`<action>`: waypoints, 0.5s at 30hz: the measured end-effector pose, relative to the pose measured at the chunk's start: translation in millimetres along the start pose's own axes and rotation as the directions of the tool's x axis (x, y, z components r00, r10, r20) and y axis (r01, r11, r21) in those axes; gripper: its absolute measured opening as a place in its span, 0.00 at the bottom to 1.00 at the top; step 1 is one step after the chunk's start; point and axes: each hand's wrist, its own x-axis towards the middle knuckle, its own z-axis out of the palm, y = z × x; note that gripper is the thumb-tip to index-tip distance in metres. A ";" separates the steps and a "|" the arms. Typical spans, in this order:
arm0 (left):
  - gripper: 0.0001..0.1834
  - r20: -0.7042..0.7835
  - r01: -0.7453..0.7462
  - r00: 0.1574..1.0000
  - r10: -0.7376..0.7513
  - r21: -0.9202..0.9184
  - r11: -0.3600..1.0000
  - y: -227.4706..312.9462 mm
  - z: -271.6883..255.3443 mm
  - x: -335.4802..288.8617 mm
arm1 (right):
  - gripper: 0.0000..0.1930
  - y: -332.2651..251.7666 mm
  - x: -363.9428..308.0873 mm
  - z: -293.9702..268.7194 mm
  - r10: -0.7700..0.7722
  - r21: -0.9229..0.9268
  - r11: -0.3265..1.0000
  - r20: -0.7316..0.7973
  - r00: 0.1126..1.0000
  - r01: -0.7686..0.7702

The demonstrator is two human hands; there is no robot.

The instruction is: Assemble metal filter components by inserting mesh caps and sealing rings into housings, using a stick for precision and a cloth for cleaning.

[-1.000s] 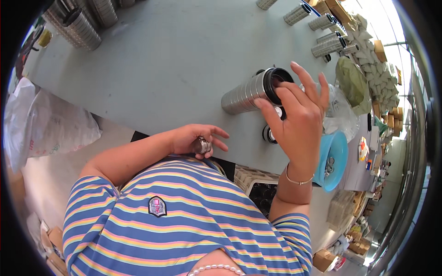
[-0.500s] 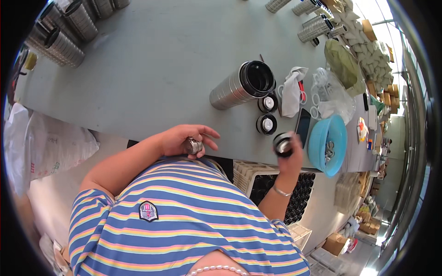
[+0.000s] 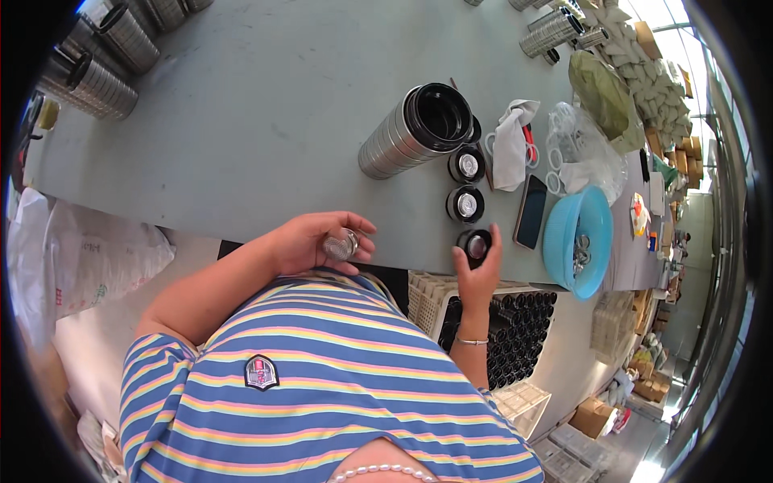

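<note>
My left hand [image 3: 310, 244] is curled round small round silver metal caps [image 3: 340, 245], held in front of my belly near the table edge. At the table's near edge my right hand [image 3: 481, 278] has thumb and fingers on either side of a black lid [image 3: 475, 244] with a metal centre. Beyond it two more such lids, a nearer one [image 3: 465, 204] and a farther one [image 3: 467, 164], lie in a row, with another partly hidden behind. A stack of steel cups with black rims [image 3: 394, 141] leans to the left of that row.
Right of the lids are a white cloth [image 3: 511, 149], a phone [image 3: 531, 212], a clear plastic bag [image 3: 584, 153] and a blue basin [image 3: 564, 245] with small metal parts. Below the edge stands a crate [image 3: 431, 291] of black parts. More cup stacks [image 3: 105, 84] stand far left.
My right hand has moved left with the black lid, bringing it to the near end of the row. My left hand has turned slightly, still holding the metal caps. The view has shifted a little.
</note>
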 end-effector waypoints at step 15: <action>0.26 -0.032 -0.069 0.997 0.071 0.069 0.995 -0.8 16.7 -0.5 | 0.26 -90.5 68.5 36.4 -0.552 0.206 0.819 0.023 0.834 0.536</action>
